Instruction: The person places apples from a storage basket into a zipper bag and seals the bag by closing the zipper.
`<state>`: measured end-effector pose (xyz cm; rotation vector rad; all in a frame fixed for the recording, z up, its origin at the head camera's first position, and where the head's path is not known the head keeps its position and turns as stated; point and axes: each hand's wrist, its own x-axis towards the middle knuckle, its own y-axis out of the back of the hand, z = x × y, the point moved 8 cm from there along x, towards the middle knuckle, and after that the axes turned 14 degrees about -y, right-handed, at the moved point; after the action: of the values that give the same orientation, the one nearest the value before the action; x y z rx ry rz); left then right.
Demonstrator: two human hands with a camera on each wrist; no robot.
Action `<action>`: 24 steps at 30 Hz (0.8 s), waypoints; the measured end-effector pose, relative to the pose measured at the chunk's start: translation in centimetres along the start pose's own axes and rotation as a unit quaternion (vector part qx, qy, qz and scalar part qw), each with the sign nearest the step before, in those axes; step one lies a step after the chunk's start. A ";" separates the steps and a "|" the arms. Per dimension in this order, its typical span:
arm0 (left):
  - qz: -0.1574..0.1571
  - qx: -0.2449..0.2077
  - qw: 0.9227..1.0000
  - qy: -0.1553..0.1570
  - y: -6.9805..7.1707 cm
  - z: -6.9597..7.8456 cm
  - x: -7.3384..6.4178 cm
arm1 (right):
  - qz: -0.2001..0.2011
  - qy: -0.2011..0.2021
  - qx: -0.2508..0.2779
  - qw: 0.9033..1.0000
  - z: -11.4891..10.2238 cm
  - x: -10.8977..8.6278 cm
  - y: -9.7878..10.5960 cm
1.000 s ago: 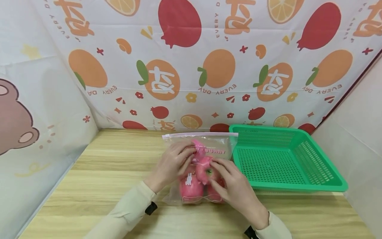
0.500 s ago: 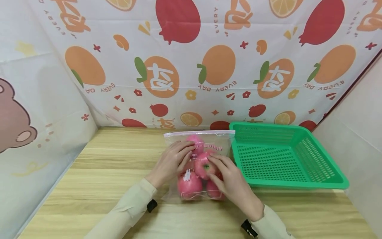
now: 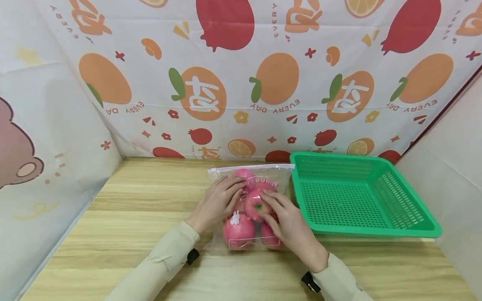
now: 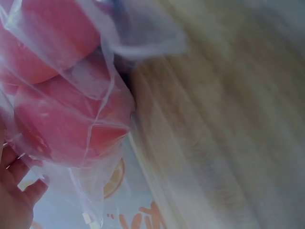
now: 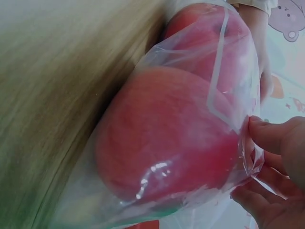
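Observation:
A clear zip bag (image 3: 248, 243) lies on the table with several red apples inside. One apple (image 3: 256, 205) sits uppermost in the middle, stem end facing up. My left hand (image 3: 217, 201) rests on the bag's left side, fingers reaching over the apples there. On the other side, my right hand (image 3: 291, 221) holds the uppermost apple through the film, thumb and fingers on its right side. In the left wrist view an apple (image 4: 71, 114) presses against wrinkled film beside my fingers. In the right wrist view a large apple (image 5: 162, 133) fills the bag's near corner.
A green plastic basket (image 3: 346, 232) with mesh walls stands right of the bag, close to its edge. The wooden table (image 3: 139, 200) meets a fruit-print cloth (image 3: 241, 83) at the back. Light cloth panels stand at both sides.
The apples have shifted flatter, and more of an apple near the bag's top shows. Both hands stay on the bag, and the head view has tilted slightly.

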<state>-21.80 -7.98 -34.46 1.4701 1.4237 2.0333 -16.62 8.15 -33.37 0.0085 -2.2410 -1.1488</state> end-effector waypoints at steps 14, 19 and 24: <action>-0.020 -0.001 1.000 0.014 -1.0 -0.7 -0.1 | -0.022 -0.022 -0.024 0.999 1.1 0.3 -1.3; -0.030 -0.002 0.999 0.017 -1.3 -0.9 -0.3 | -0.020 -0.021 -0.031 0.999 1.3 0.2 -1.6; -0.047 -0.009 0.999 0.020 -1.5 -0.9 -0.3 | -0.017 -0.026 -0.028 0.999 1.6 0.0 -2.0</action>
<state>-22.90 -7.98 -35.89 1.3371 1.4565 2.0240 -17.95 8.13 -35.56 -0.0064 -2.2610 -1.2435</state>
